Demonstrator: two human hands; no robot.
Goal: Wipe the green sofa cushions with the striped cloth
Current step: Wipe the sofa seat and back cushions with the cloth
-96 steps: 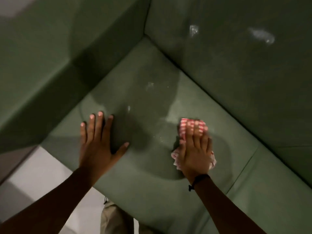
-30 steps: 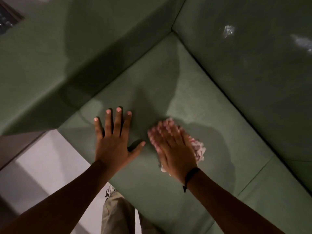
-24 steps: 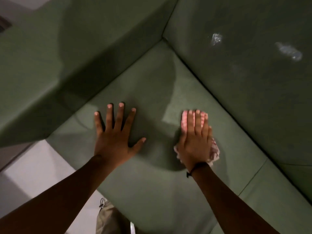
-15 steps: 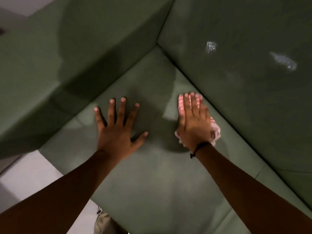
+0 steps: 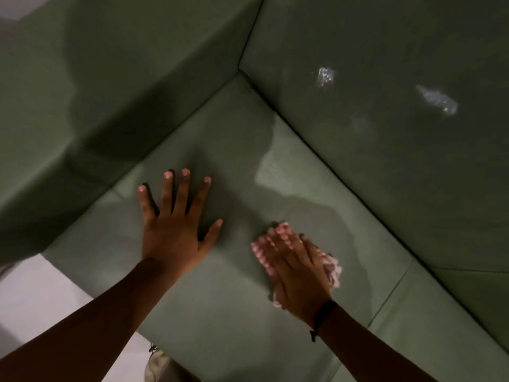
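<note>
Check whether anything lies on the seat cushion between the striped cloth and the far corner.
Nothing visible does. The right hand presses the striped cloth on the seat cushion; the left hand rests flat, off that path.

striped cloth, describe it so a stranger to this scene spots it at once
Find the green sofa's corner seat cushion, where two hands lie flat. The striped cloth is bunched under the right hand. Its pink-and-white edges peek out; the left hand rests on bare cushion.

No text, label, brand, number or sign can be read anywhere in the view.
</note>
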